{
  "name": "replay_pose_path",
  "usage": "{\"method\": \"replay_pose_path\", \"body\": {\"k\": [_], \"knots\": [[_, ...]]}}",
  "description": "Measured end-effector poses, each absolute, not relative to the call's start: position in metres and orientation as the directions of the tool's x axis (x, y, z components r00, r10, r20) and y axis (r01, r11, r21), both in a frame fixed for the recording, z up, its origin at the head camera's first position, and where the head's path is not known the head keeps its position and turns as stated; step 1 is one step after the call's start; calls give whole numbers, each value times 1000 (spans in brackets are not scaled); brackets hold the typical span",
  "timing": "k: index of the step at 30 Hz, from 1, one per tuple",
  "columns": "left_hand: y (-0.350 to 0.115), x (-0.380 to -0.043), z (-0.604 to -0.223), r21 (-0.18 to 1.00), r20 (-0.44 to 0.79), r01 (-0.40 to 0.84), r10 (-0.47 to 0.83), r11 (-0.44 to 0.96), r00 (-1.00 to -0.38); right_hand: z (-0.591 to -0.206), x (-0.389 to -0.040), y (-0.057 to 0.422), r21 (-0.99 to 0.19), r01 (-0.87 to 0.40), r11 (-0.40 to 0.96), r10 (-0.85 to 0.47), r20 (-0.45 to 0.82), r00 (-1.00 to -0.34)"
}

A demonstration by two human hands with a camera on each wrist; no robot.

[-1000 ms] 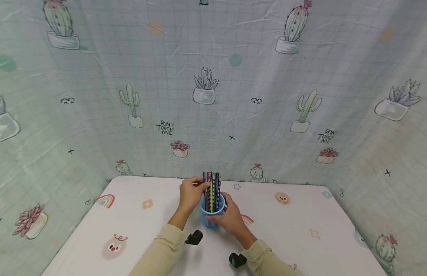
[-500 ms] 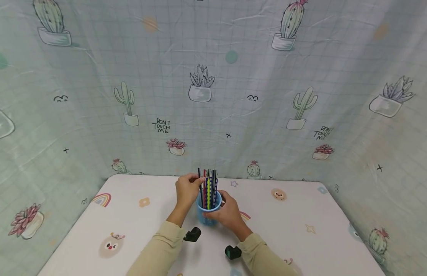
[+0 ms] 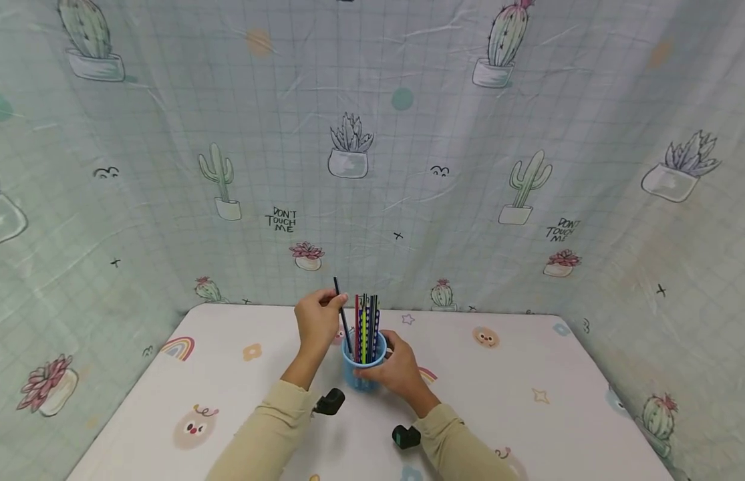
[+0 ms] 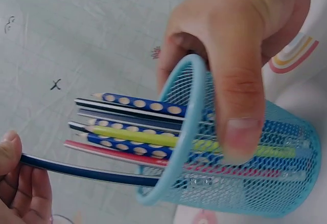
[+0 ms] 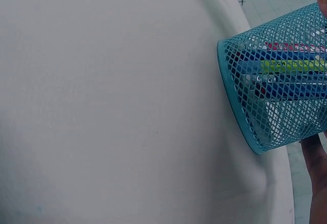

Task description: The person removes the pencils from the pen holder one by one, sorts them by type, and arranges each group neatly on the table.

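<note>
My left hand (image 3: 316,324) pinches a dark blue pencil with a pale stripe (image 4: 92,174) near its upper end. That pencil leans left, its lower end still inside a light blue mesh pencil cup (image 4: 276,196). Around the cup's upper part, my right hand (image 3: 402,367) grips, its thumb over the mesh just below the rim in the left wrist view. Several pencils stand in the cup: a yellow-green one (image 4: 130,135), a red one (image 4: 112,154), and blue ones with dimples (image 4: 145,105) among them. The right wrist view shows the cup's base (image 5: 237,101) and little of the hand.
A white table (image 3: 228,381) printed with rainbows, stars and faces lies beneath the hands. Behind it hangs a pale cactus-print curtain (image 3: 396,200), also at both sides. Black wrist-camera mounts (image 3: 330,402) sit near the sleeves.
The left hand has moved up and to the left, pulling the dark blue pencil partly upward and tilting it away from the others. The right hand stays on the cup. The head view shifted slightly.
</note>
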State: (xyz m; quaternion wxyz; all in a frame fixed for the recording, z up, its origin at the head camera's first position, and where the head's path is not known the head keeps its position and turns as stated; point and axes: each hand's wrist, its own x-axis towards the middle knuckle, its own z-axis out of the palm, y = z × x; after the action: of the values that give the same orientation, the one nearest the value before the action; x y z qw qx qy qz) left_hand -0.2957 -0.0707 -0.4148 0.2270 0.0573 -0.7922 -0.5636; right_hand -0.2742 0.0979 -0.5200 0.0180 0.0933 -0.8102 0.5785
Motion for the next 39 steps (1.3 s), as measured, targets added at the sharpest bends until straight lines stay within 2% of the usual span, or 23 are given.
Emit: {"method": "replay_pose_path", "body": {"k": [19,32,39], "knots": [[-82,-306,-379,916,351,237,-363,323,-863,-520,-275,101,-928,-125,351,-101,96,-990],[-116,-306,-361,955,184,99,-301,279,-936,-520,-277,100,-932,-113,345,-109,80,-991],[-134,-302,-360,961,115,34,-287,273,-951,-519,-272,100,-941,-130,314,-132,93,-987]]}}
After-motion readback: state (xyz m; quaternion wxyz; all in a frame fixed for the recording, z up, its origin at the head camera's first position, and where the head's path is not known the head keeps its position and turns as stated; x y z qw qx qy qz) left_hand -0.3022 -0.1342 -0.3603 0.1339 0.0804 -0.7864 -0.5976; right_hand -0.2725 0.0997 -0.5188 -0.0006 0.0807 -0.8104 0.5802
